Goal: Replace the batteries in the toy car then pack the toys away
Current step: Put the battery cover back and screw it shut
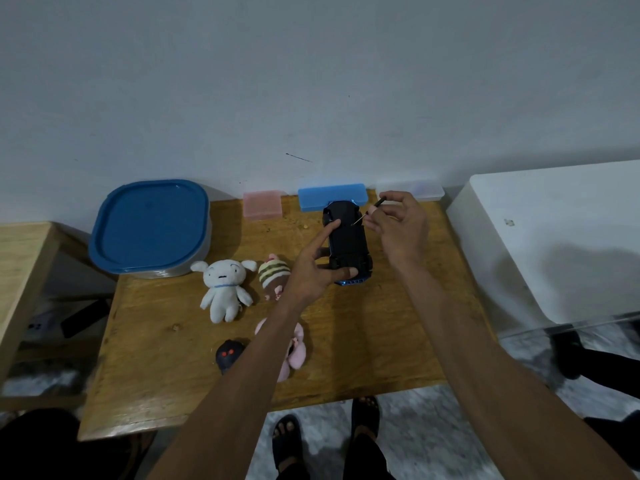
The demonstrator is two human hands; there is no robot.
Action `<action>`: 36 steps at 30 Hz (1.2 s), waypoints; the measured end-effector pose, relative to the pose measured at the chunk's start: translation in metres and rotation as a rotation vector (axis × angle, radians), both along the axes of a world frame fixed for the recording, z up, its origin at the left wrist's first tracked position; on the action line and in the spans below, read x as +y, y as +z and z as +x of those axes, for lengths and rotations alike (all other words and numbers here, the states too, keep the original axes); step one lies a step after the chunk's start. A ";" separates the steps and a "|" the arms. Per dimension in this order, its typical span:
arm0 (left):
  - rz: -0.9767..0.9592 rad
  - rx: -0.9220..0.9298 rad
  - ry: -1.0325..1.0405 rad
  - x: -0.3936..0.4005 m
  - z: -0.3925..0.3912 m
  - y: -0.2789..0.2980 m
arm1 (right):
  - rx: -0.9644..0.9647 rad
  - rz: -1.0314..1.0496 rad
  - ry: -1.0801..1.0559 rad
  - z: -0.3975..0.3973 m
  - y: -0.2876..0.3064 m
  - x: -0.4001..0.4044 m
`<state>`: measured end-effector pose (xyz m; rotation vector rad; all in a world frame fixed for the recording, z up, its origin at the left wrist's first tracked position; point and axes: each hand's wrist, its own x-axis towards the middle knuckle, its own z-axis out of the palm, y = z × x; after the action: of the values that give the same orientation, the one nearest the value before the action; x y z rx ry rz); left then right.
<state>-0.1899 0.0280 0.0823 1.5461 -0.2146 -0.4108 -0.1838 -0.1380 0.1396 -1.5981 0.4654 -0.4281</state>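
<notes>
- At the far middle of the bench (398,341), the toy car (347,242) lies belly-up, its long axis running away from the person.
- The left hand (313,268) grips the car's near end, forefinger stretched along the underside.
- The right hand (398,225) pinches a small screwdriver (369,213), its tip slanting down-left onto the underside, so the car lies left of those fingers.
</notes>
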 end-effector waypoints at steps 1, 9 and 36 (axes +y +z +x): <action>-0.001 -0.001 0.001 0.000 0.000 0.000 | 0.001 0.004 -0.001 0.000 0.000 0.000; 0.006 -0.001 0.009 0.003 0.002 -0.001 | 0.005 0.001 0.004 0.001 -0.001 0.001; 0.006 0.046 0.009 0.005 -0.005 -0.006 | -0.029 -0.395 0.101 -0.002 -0.011 0.004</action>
<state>-0.1945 0.0325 0.0765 1.5411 -0.1710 -0.4395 -0.1856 -0.1337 0.1289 -1.9841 0.2861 -0.4868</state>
